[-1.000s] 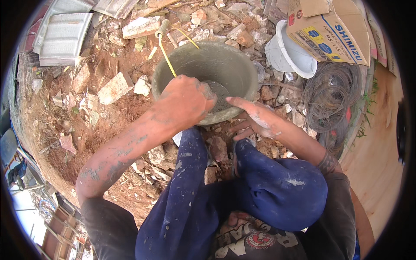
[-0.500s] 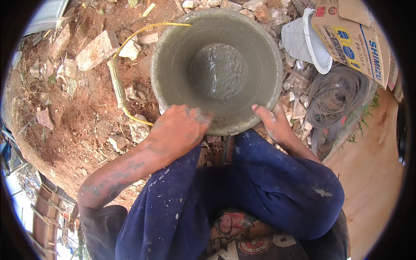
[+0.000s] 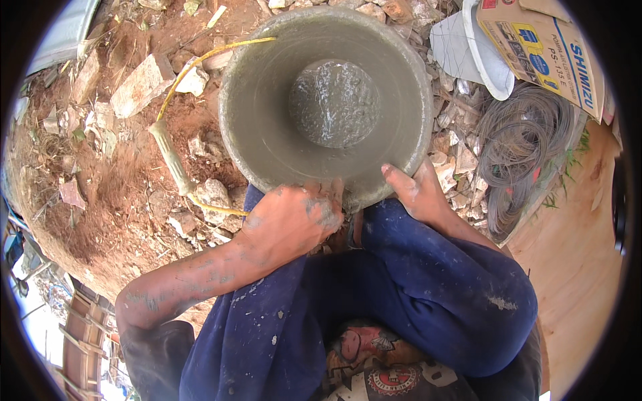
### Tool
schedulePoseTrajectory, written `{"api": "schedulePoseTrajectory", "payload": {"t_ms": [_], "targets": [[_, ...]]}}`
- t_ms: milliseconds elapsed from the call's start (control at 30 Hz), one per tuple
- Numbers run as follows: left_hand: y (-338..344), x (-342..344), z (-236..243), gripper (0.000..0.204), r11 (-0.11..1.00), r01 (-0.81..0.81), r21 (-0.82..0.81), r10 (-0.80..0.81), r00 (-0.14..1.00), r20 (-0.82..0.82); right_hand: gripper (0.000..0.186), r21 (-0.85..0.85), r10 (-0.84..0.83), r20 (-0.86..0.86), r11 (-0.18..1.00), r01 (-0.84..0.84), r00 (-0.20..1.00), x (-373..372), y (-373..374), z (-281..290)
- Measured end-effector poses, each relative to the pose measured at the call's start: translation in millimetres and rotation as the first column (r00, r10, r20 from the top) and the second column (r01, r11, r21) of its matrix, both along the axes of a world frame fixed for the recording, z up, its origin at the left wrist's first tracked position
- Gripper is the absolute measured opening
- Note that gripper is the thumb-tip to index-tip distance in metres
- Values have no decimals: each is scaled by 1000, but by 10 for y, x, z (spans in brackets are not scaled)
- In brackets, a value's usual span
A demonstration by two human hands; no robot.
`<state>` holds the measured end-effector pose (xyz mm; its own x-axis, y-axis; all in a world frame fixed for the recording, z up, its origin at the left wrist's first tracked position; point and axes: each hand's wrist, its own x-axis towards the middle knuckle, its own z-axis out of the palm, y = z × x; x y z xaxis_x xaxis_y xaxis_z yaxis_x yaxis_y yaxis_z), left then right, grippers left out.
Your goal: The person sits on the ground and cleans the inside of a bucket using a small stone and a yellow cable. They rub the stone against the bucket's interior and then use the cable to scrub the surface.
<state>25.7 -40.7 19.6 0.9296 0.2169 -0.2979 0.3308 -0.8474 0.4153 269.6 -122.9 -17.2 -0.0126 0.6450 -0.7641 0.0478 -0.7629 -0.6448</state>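
Note:
A large grey bucket (image 3: 257, 113), coated with cement, stands in front of my knees with its mouth toward me. Wet grey cement (image 3: 334, 103) lies in its bottom. My left hand (image 3: 297, 214), smeared with grey, is closed at the near rim, its fingertips partly hidden. My right hand (image 3: 418, 190) grips the near right rim, thumb on the inner side and other fingers out of sight beneath. The bucket's yellow handle (image 3: 221, 50) arcs out to the left and carries a pale ribbed grip (image 3: 168, 154).
Broken stones (image 3: 142, 85) lie on reddish soil at left. To the right are a coil of thin wire (image 3: 525, 137), a white plastic container (image 3: 455, 47) on its side and a cardboard box (image 3: 535, 43). A wooden board (image 3: 568, 220) spans the right side.
The bucket has shifted slightly left, its handle moving with it. My left hand has slid right and toward me along the near rim. My right hand stays on the rim, slightly farther left.

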Motion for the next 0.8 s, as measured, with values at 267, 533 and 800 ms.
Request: {"api": "schedulePoseTrajectory", "payload": {"t_ms": [267, 533, 800], "targets": [[-30, 68, 123, 47, 966, 236, 106, -215, 960, -181, 42, 35, -10, 0, 999, 10, 1000, -29, 3, -1], [104, 10, 42, 39, 860, 423, 285, -421, 904, -71, 48, 10, 93, 44, 996, -93, 995, -51, 152, 86], [758, 104, -13, 24, 767, 559, 314, -612, 784, 99, 76, 240, 184, 132, 947, -211, 974, -98, 862, 82]]}}
